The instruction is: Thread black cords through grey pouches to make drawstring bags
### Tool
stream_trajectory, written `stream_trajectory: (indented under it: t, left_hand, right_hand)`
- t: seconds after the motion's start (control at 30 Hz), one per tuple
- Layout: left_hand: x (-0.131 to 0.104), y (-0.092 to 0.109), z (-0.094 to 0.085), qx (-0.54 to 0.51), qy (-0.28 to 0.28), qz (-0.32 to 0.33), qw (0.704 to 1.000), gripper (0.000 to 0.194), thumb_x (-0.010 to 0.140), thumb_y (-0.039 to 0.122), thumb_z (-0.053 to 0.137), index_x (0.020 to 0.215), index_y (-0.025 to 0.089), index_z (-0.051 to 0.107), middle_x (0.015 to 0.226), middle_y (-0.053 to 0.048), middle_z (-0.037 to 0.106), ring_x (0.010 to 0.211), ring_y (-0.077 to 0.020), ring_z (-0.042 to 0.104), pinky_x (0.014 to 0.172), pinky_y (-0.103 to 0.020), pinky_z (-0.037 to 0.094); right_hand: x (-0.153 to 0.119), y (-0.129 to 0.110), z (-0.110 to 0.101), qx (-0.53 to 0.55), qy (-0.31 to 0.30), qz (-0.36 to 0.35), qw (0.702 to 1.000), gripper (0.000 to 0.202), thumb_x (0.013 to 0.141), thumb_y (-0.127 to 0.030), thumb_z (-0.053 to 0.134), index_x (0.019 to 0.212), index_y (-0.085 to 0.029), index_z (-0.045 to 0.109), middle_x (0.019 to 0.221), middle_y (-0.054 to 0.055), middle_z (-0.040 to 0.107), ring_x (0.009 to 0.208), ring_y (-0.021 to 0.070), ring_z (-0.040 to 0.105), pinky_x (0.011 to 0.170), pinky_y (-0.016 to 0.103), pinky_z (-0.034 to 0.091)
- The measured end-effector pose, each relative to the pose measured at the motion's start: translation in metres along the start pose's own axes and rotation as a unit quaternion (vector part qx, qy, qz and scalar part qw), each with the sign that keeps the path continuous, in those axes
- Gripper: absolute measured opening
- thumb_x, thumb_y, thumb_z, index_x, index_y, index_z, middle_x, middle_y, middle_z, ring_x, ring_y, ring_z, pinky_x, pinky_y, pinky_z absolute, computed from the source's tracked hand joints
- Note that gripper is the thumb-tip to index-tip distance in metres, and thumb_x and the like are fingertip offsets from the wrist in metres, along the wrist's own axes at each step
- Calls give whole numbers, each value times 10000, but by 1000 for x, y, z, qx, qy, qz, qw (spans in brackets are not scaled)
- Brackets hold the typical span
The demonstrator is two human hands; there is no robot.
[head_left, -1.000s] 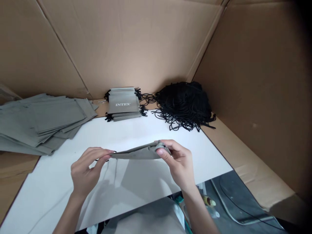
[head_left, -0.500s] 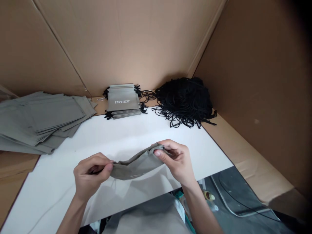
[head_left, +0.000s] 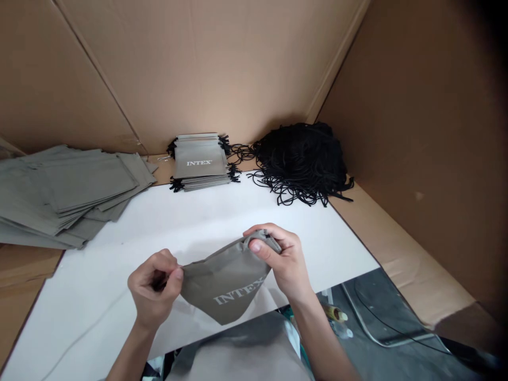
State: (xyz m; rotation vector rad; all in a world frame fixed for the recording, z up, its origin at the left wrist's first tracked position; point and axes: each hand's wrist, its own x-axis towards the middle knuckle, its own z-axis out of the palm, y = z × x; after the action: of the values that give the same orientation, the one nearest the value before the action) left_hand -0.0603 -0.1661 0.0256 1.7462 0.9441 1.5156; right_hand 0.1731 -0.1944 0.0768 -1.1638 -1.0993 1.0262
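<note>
A grey fabric pouch [head_left: 222, 280] printed INTEX hangs between my two hands above the white tabletop. My left hand [head_left: 156, 288] pinches its left upper corner between thumb and fingers. At the other end, my right hand [head_left: 280, 256] grips the bunched upper right edge, thumb in front and fingers behind. The lower part of the pouch dangles to a point, with the lettering facing me. Whether a cord runs through its top edge I cannot tell.
Behind my hands stands a stack of finished-looking INTEX pouches [head_left: 200, 159] with black cord ends. A heap of black cords [head_left: 301, 164] lies right of it. Loose grey pouches [head_left: 87, 185] pile up at the left. Cardboard walls [head_left: 222, 69] enclose the white table [head_left: 119, 312].
The pouch has opened downward from a folded, sagging strip, so its INTEX print now shows. My left hand has shifted slightly right; my right hand has moved a little left.
</note>
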Motion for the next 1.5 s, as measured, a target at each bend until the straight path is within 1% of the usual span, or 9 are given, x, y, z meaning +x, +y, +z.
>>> stream_trajectory:
  t: [0.17,0.37,0.47,0.53,0.63,0.73,0.87,1.17,1.5]
  left_hand:
    - [-9,-4,-1,-12,6,-19,1000,283,890,192,616,659,198,452,542,40,385,482,-95,353,427,-233,280]
    - [-14,4,5,-29,28,-49,998,263,892,161,598,668,194,463,564,37,385,512,-104,356,450,-242,280]
    - [-15,6,7,-9,57,-38,998,251,875,148,615,670,191,477,556,39,401,508,-105,364,457,-248,277]
    - [-15,6,7,11,81,-20,996,239,865,140,625,672,189,491,552,39,417,505,-105,366,460,-250,269]
    - [-14,6,9,24,102,-3,995,216,855,134,635,681,183,516,554,36,445,506,-104,375,463,-249,271]
    - [-16,7,13,19,106,-2,994,202,851,138,644,689,179,530,560,33,466,514,-104,399,470,-240,297]
    - [-19,5,16,-7,100,4,995,185,846,145,648,697,176,541,556,35,468,508,-100,418,473,-226,339]
    - [-15,7,6,8,56,74,996,175,776,43,641,688,168,556,547,17,507,485,-97,436,430,-218,378]
    - [-32,-1,9,-54,57,12,997,217,839,142,662,660,174,544,539,13,485,498,-112,466,440,-229,445]
  right_hand:
    - [0,2,-1,43,-43,48,997,223,780,-442,779,823,-223,769,751,14,725,664,158,627,611,272,513]
    - [0,0,1,57,-65,67,994,236,835,-441,730,820,-208,771,748,16,720,658,146,619,609,256,500]
    - [1,3,0,37,-48,62,996,249,831,-453,731,860,-209,771,795,27,730,690,158,632,615,261,501]
    - [1,7,1,49,-15,51,997,273,811,-473,746,918,-223,766,849,30,741,721,165,645,637,267,513]
    - [0,12,3,91,44,42,994,291,777,-477,781,943,-240,758,794,10,739,667,144,636,608,246,510]
    - [-6,12,5,88,39,21,995,224,795,-421,778,908,-228,758,758,13,741,635,139,639,574,234,507]
    - [-14,6,4,55,-4,-34,998,159,869,-342,714,974,-237,770,833,35,769,719,161,692,603,242,532]
    - [-10,-12,7,68,41,-19,997,107,771,-231,817,857,-293,801,846,-12,794,758,140,719,664,217,571]
    - [-15,-22,19,84,-13,-8,996,123,700,-122,830,747,-204,751,713,-3,741,560,100,588,483,207,437]
